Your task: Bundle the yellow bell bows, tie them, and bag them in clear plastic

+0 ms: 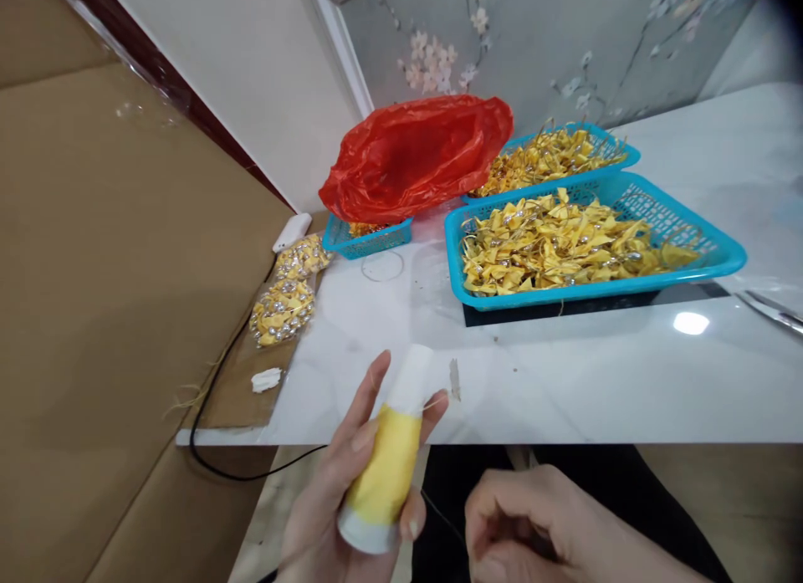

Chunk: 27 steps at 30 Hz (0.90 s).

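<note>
My left hand (339, 491) is closed around a cone-shaped spool of yellow thread (386, 466), tilted with its white narrow end up and away. A loose strand crosses near the fingertip on the spool's right side. My right hand (533, 524) is closed in a pinch low in the view, to the right of the spool and apart from it. A thin line of thread (444, 516) runs from beside my left hand toward these pinched fingers. The fingertips of my right hand are partly hidden. Both hands are near the front edge of the white table (595, 382).
A blue basket (595, 290) holds yellow ribbon pieces with silvery beads; another blue basket (631, 156) stands behind. An open red plastic bag (376, 169) covers part of a smaller basket (370, 244). Bagged beaded pieces (282, 311) lie left; scissors (774, 311) lie right. A black cable (207, 457) hangs over the edge.
</note>
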Motion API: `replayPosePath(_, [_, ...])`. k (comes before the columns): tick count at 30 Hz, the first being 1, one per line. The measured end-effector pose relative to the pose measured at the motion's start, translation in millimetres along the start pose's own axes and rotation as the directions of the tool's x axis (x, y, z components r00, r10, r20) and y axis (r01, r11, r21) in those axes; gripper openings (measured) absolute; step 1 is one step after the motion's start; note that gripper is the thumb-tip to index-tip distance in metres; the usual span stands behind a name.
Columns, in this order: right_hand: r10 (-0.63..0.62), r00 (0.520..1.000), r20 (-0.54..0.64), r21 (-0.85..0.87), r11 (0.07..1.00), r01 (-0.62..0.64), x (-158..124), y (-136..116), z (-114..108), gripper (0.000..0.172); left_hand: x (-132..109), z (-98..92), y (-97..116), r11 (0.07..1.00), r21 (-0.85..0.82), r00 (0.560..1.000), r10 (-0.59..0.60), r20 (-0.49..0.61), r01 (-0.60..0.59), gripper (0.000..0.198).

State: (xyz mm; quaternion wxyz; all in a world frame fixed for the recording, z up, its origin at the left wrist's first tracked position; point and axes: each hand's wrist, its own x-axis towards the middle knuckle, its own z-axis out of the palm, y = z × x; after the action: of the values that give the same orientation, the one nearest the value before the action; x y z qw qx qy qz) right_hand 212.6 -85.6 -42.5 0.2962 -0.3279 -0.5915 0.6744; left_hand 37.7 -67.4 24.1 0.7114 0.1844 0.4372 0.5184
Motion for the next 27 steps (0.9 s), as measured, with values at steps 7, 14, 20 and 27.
replayPosePath(7, [-0.212, 0.865, -0.455, -0.302, 0.950, 0.073, -7.8, -16.3, -32.6, 0.033, -8.8, 3.4, 6.1, 0.999, 0.041, 0.998, -0.009, 0.055, 0.006, 0.057])
replayPosePath(14, [-0.110, 0.967, -0.229, 0.036, 0.992, 0.121, 21.0, -21.0, -31.6, 0.060, -9.8, 7.3, 4.5, 0.978, 0.206, 0.999, -0.024, 0.041, 0.015, 0.061])
replayPosePath(20, [-0.215, 0.977, 0.010, -0.523, 0.832, 0.188, 10.7, -31.7, -59.2, 0.018, -6.5, -6.3, 4.4, 0.976, 0.215, 0.991, -0.054, 0.123, 0.027, 0.060])
replayPosePath(27, [-0.532, 0.844, 0.064, -0.988, 0.085, 0.128, 1.1, -41.6, -85.5, 0.031, -5.2, -18.6, 8.0, 0.958, 0.280, 0.976, -0.114, 0.188, 0.058, 0.066])
